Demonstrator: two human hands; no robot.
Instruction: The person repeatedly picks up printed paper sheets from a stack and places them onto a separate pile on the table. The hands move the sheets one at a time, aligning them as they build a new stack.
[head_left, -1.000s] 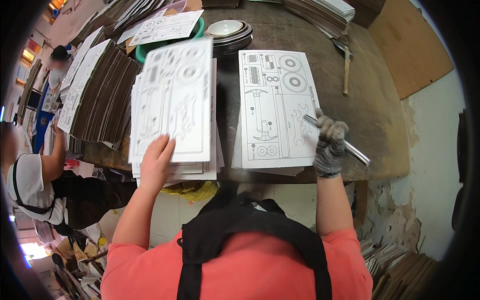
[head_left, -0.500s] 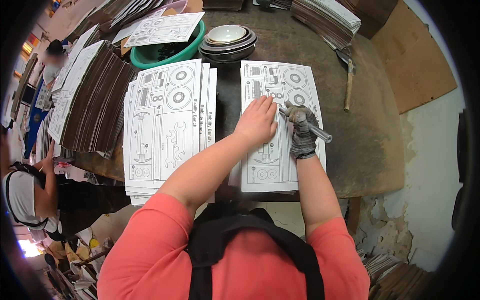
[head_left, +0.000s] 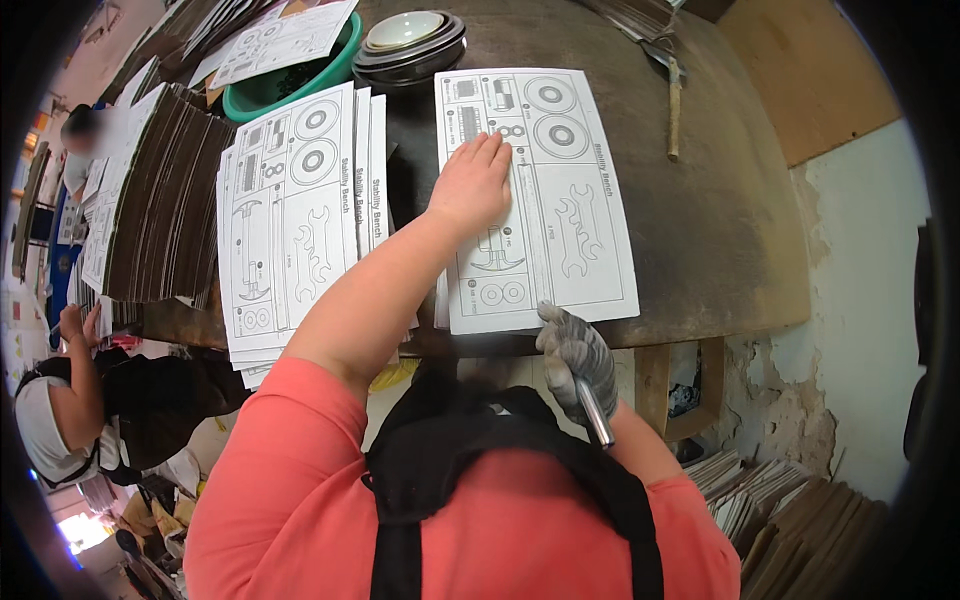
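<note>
My bare left hand (head_left: pixel 472 187) lies flat on a white printed sheet (head_left: pixel 560 200) with drawn circles and wrench shapes, on a dark wooden table (head_left: pixel 720 220). My right hand (head_left: pixel 575 352), in a grey work glove, is at the sheet's near edge and grips a thin metal rod-like tool (head_left: pixel 594 412) that points back toward my body. To the left of the sheet lies a fanned stack of the same printed sheets (head_left: pixel 290 220).
A green basin (head_left: pixel 330 75) and stacked bowls (head_left: pixel 410 40) stand at the far side. A hammer-like tool (head_left: pixel 672 95) lies at the back right. Brown cardboard stacks (head_left: pixel 160 190) fill the left. Another person (head_left: pixel 60 400) sits at lower left. Cardboard piles (head_left: pixel 790 510) lie on the floor.
My left hand went from the left stack onto the right sheet and stays pressed there. My gloved right hand with the tool came back from the sheet's right side to its near edge.
</note>
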